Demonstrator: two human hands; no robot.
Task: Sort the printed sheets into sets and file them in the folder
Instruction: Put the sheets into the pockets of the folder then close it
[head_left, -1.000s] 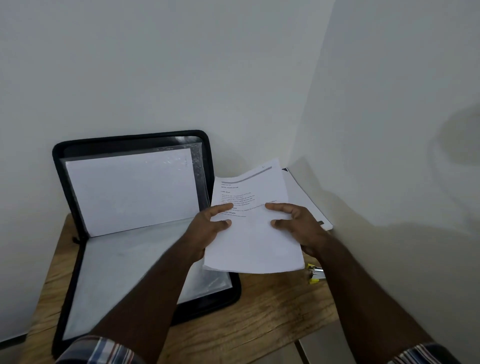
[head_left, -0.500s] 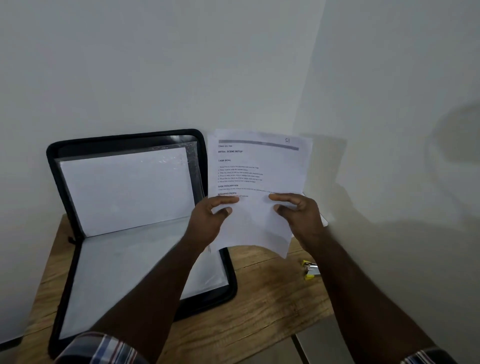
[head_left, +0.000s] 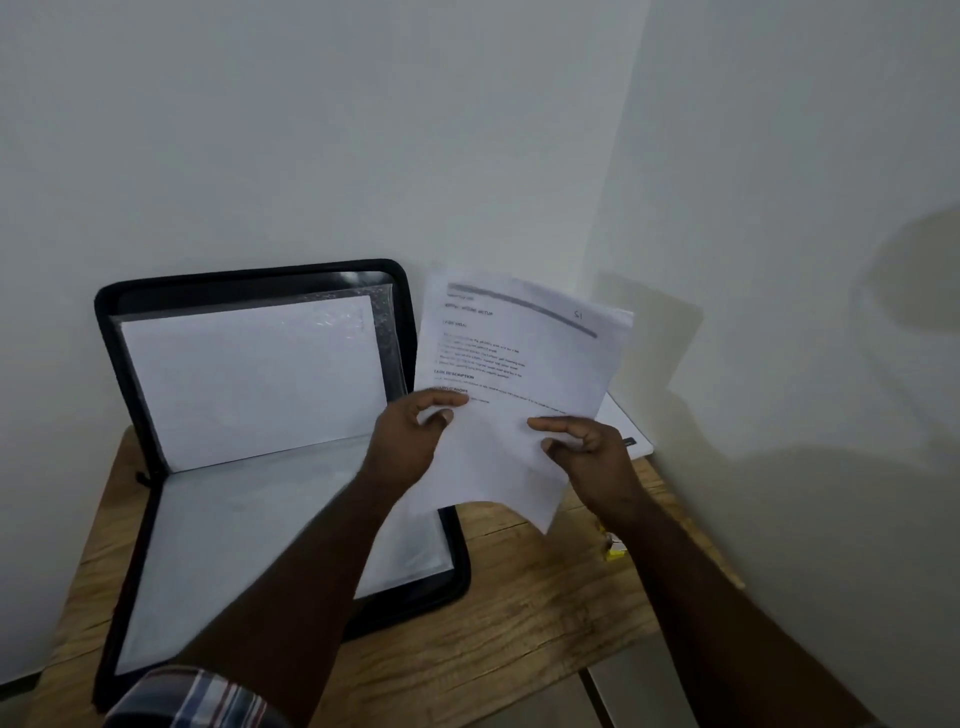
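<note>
Both hands, left hand (head_left: 410, 441) and right hand (head_left: 592, 457), pinch the lower edges of a light, floppy printed sheet (head_left: 519, 374) raised above the desk (head_left: 519, 613); the open folder (head_left: 249, 415) lies just left; hold both sides, since it likely sags.

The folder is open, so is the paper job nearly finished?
Not nearly. Done: the folder lies open with a sheet in its clear sleeve. In hand: both hands, left hand and right hand, hold printed sheets above the table. Left: filing them, plus the stack behind.
</note>
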